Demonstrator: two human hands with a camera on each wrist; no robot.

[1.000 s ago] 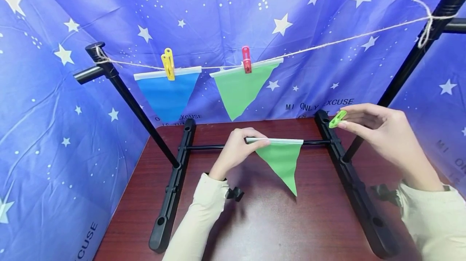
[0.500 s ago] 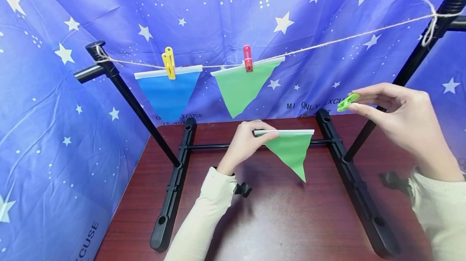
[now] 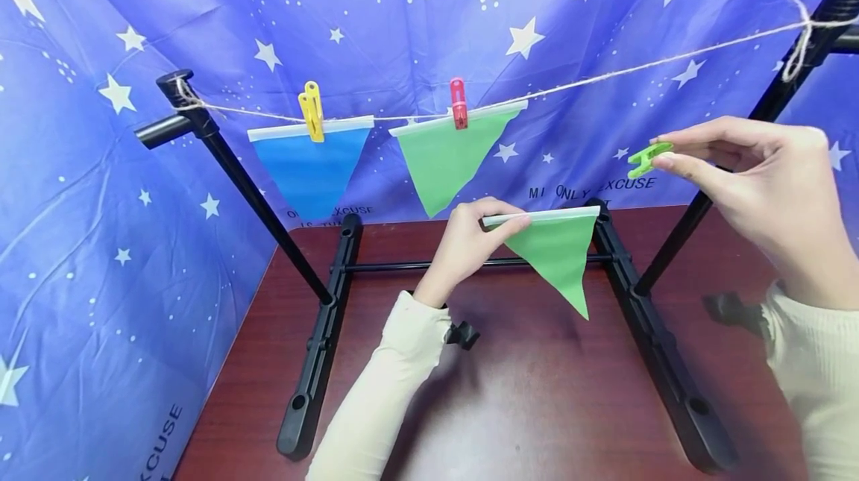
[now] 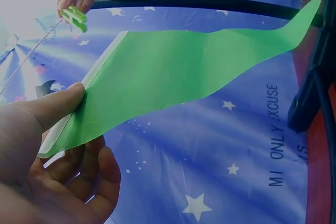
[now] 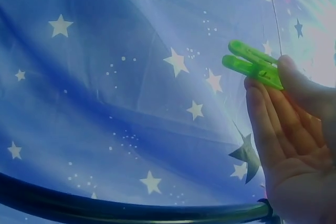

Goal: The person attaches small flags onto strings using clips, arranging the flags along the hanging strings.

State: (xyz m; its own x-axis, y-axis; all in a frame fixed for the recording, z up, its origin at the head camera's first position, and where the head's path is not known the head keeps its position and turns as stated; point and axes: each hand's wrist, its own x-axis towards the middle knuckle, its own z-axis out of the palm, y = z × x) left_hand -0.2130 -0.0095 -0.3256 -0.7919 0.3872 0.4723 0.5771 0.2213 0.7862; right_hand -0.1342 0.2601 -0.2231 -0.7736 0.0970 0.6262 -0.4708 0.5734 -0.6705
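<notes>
My left hand [image 3: 463, 246] pinches the white-edged top of a green triangular pennant [image 3: 557, 250] near its left corner, and the point hangs down. In the left wrist view the thumb lies over the white strip of the pennant [image 4: 157, 66]. To the right, my right hand [image 3: 772, 190] pinches a light green clothespin [image 3: 649, 159] between thumb and fingertips, below the string [image 3: 637, 71]. In the right wrist view the two prongs of the clothespin [image 5: 254, 64] point away from the fingers. On the string hang a blue pennant [image 3: 312, 171] under a yellow clothespin [image 3: 311, 112] and another green pennant [image 3: 452, 156] under a red clothespin [image 3: 458, 103].
The string is tied between a left black post [image 3: 255, 205] and a right black post [image 3: 772, 101]. A low black crossbar [image 3: 382, 268] joins their feet on the dark red table [image 3: 523, 406]. Behind hangs a blue curtain [image 3: 403, 11] with stars.
The left hand has raised the green pennant and carried it right. My right hand, with the light green clothespin, has risen toward the string and shifted slightly right.
</notes>
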